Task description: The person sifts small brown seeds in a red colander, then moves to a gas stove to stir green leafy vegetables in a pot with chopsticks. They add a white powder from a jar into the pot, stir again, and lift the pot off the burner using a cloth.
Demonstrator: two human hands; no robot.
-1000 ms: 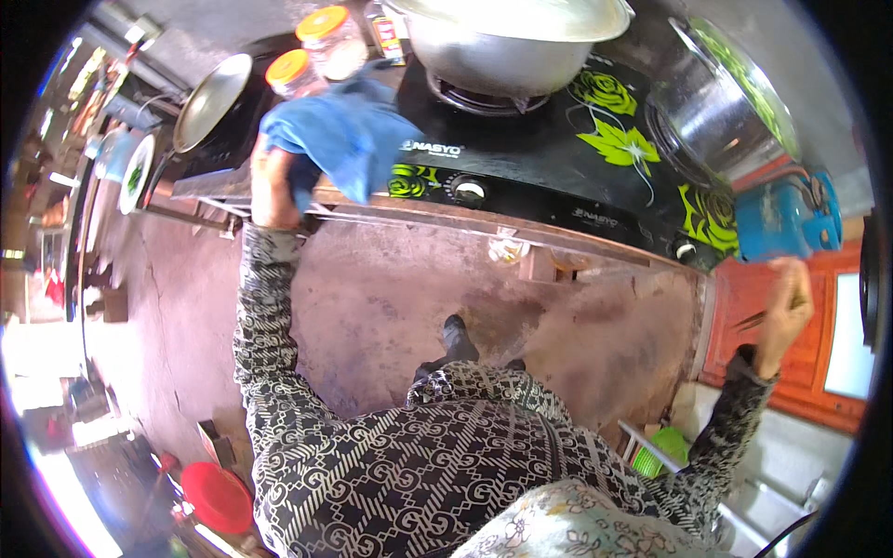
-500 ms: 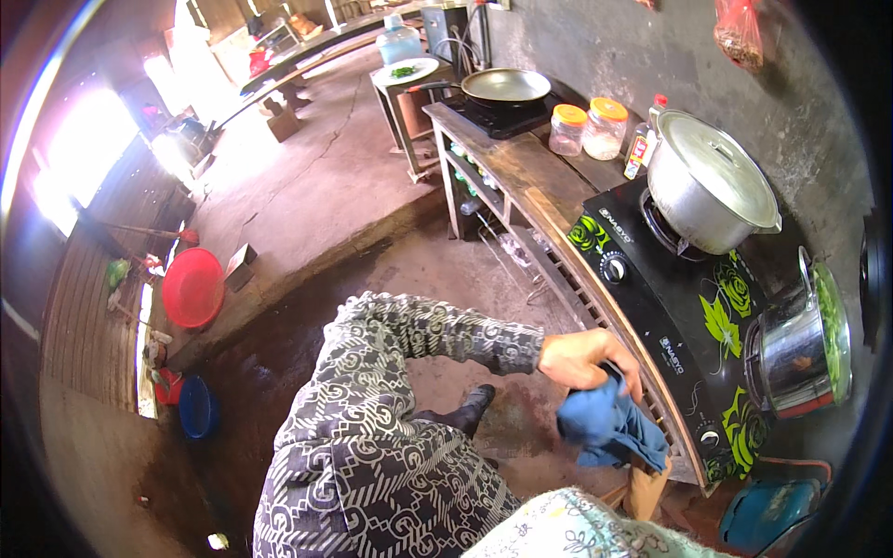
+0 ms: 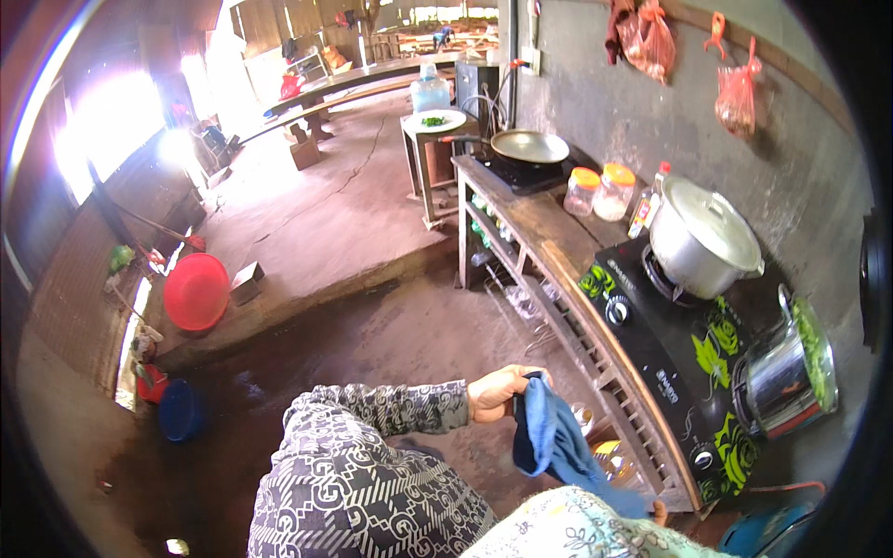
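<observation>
Right hand (image 3: 659, 511): mostly hidden behind floral fabric (image 3: 577, 532); fingers by the lower end of the cloth (image 3: 555, 437); cannot tell whether they grip
Cloth: long axis slants from left hand (image 3: 498, 394) down rightward to right hand; blue, darker along its left edge; creased, limp, blurred low
Left hand: closed on cloth's upper end
Stove (image 3: 672, 358): right of cloth; black
Pot (image 3: 702, 237): lidded, on stove

Rough grey wall (image 3: 586, 102), one o'clock; cracked pinkish concrete floor (image 3: 372, 186), eleven o'clock; glaring white rectangular window (image 3: 107, 135), ten o'clock.
</observation>
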